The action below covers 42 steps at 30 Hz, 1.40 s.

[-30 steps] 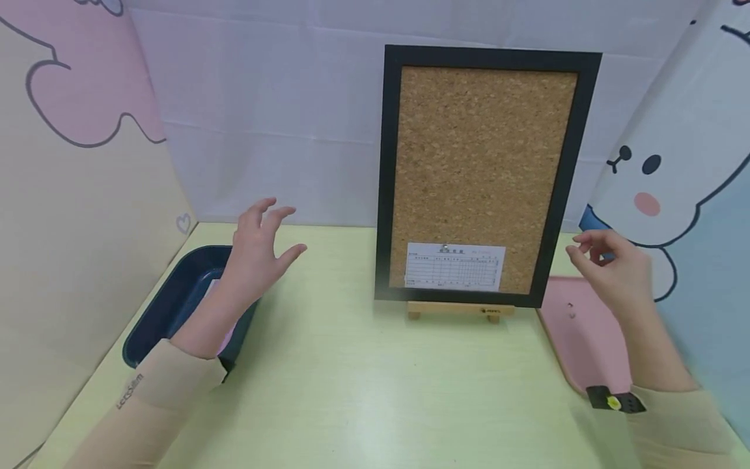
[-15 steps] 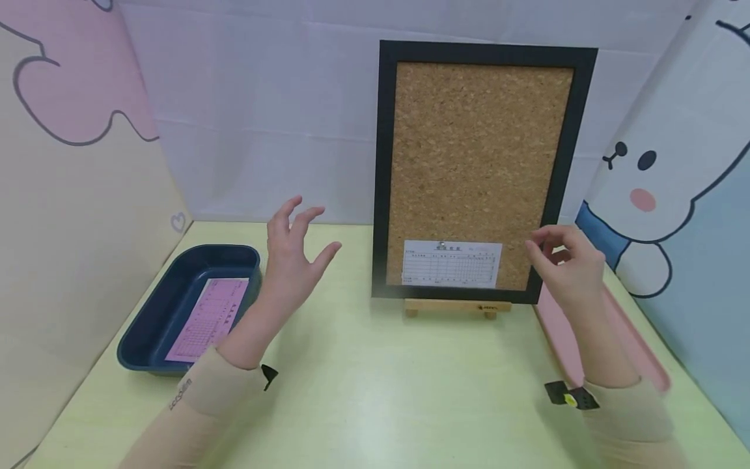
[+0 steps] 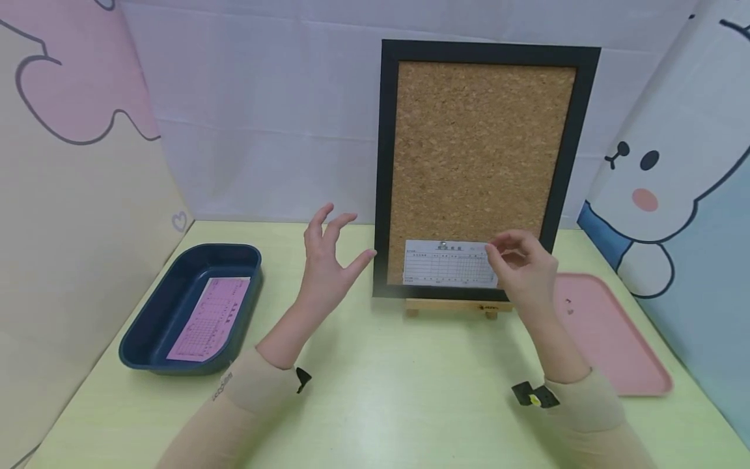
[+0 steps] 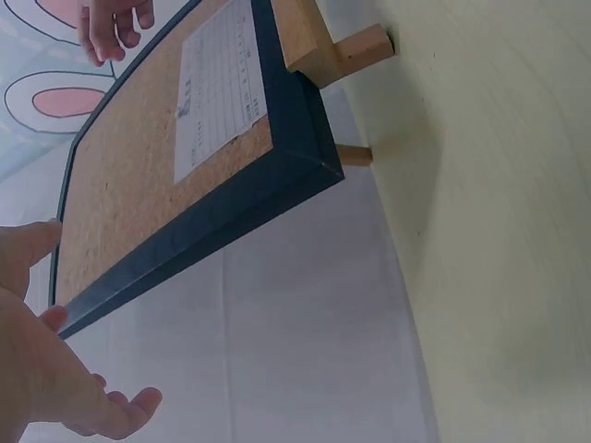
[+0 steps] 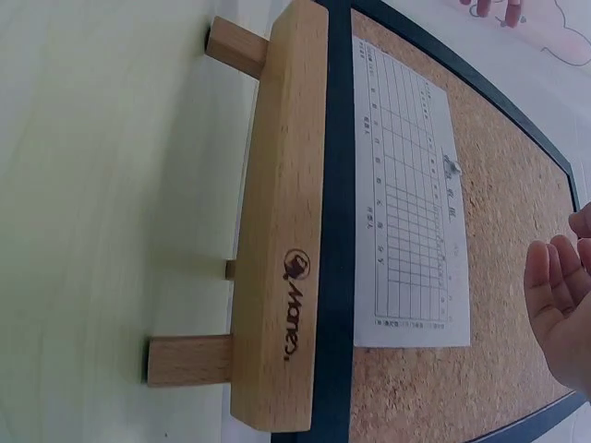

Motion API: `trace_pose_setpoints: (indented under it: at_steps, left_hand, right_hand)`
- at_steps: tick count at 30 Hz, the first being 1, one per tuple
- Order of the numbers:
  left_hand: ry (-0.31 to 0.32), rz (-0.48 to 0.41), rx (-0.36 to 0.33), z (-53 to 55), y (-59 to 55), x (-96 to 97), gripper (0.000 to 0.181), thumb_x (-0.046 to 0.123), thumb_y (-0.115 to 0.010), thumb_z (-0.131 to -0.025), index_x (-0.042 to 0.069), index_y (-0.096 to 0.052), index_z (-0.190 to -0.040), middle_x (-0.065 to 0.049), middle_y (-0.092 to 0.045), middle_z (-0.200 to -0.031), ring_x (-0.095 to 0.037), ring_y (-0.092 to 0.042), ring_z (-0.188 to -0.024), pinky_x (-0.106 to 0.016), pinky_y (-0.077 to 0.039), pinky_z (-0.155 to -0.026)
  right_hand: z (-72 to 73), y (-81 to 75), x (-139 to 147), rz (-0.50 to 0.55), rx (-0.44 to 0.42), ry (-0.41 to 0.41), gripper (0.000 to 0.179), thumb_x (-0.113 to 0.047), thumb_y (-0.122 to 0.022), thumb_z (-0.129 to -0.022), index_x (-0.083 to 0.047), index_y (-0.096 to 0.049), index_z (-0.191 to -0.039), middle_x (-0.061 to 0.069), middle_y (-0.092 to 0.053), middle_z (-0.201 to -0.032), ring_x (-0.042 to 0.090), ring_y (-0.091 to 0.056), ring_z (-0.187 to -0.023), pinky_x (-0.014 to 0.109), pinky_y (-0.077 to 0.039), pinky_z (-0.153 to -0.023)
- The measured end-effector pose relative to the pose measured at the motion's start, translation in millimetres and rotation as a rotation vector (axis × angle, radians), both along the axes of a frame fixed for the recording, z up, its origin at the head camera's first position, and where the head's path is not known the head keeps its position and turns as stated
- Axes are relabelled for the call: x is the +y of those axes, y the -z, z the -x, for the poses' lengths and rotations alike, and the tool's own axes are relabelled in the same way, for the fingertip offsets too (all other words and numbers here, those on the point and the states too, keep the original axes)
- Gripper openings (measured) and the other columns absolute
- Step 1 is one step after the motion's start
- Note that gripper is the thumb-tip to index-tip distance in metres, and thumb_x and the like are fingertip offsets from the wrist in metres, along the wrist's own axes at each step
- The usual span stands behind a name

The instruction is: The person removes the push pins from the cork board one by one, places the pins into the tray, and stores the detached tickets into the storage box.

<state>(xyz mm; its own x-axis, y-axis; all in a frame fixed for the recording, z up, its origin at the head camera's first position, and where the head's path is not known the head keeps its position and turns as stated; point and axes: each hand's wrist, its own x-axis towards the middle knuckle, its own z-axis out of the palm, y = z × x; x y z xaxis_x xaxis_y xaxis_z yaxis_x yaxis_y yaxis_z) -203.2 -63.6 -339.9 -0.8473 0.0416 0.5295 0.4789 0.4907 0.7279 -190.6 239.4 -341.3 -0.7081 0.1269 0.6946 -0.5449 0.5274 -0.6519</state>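
Note:
A white printed form (image 3: 450,264) hangs low on a black-framed corkboard (image 3: 480,150), fixed by a small clear push pin (image 3: 443,244) at its top edge. My left hand (image 3: 329,270) hovers left of the frame, fingers spread and bent, holding nothing; the left wrist view shows its fingers apart from the board. In front of the form's right edge is my right hand (image 3: 527,270), thumb and forefinger tips close together. Nothing shows between them. From the right wrist view, the right fingers (image 5: 557,281) are loosely bent near the cork, beyond the form's top edge.
A wooden easel (image 5: 282,231) supports the board. At left stands a dark blue tray (image 3: 137,326) with a pink printed form (image 3: 211,319) inside. A pink tray (image 3: 615,352) at right bears two tiny objects (image 3: 569,306), too small to identify.
Both hands have moved inward toward the board, the right one leftward from above the pink tray to the white form, the left one rightward away from the blue tray.

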Motion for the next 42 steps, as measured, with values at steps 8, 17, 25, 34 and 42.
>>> trace_pose_setpoints:
  at_steps: [8, 17, 25, 34, 42]
  left_hand:
    - [0.045, -0.049, -0.083, 8.4, 13.5, 18.4, 0.055, 0.031, -0.072, -0.083, 0.022, -0.048, -0.132, -0.004, -0.019, -0.151, -0.029, -0.021, -0.136, -0.052, -0.038, -0.1]
    - [0.034, -0.01, -0.082, 15.0, 19.7, 46.3, 0.053, 0.026, -0.073, -0.084, 0.023, -0.049, -0.131, -0.008, -0.017, -0.152, -0.027, -0.018, -0.137, -0.056, -0.034, -0.101]
    - [0.027, 0.043, -0.058, 19.6, 31.3, 61.3, 0.052, 0.026, -0.073, -0.083, 0.02, -0.051, -0.129, -0.013, -0.015, -0.153, -0.033, -0.017, -0.137, -0.061, -0.026, -0.102]
    - [0.003, 0.104, -0.024, 21.4, 40.1, 70.4, 0.048, 0.024, -0.075, -0.081, 0.018, -0.053, -0.123, -0.018, -0.015, -0.152, -0.035, -0.015, -0.138, -0.059, -0.028, -0.1]
    - [-0.021, 0.125, -0.019, 22.9, 41.5, 74.7, 0.044, 0.019, -0.076, -0.079, 0.019, -0.055, -0.117, -0.022, -0.016, -0.15, -0.037, -0.017, -0.138, -0.059, -0.029, -0.098]
  right_hand:
    - [-5.0, -7.8, -30, -0.023, -0.005, -0.037, 0.015, 0.007, -0.067, -0.081, 0.01, -0.062, -0.095, 0.022, -0.067, -0.089, -0.005, -0.058, -0.081, 0.01, -0.047, -0.068]
    - [19.7, 22.8, -31, -0.111, -0.051, 0.07, 0.013, -0.01, -0.071, -0.083, -0.003, -0.068, -0.093, 0.008, -0.071, -0.086, 0.004, -0.062, -0.075, 0.012, -0.048, -0.062]
    - [27.4, 30.6, -42, -0.149, -0.076, 0.075, 0.014, -0.013, -0.073, -0.082, -0.004, -0.068, -0.092, 0.008, -0.069, -0.079, 0.017, -0.062, -0.065, 0.007, -0.041, -0.058]
    - [34.7, 36.3, -48, -0.248, -0.045, 0.14, 0.014, -0.015, -0.073, -0.081, -0.005, -0.067, -0.089, 0.003, -0.063, -0.071, 0.011, -0.056, -0.058, 0.014, -0.041, -0.054]
    - [37.0, 37.3, -49, -0.282, -0.035, 0.176, 0.014, -0.018, -0.072, -0.083, -0.006, -0.066, -0.089, 0.002, -0.062, -0.068, 0.012, -0.057, -0.056, 0.025, -0.044, -0.053]
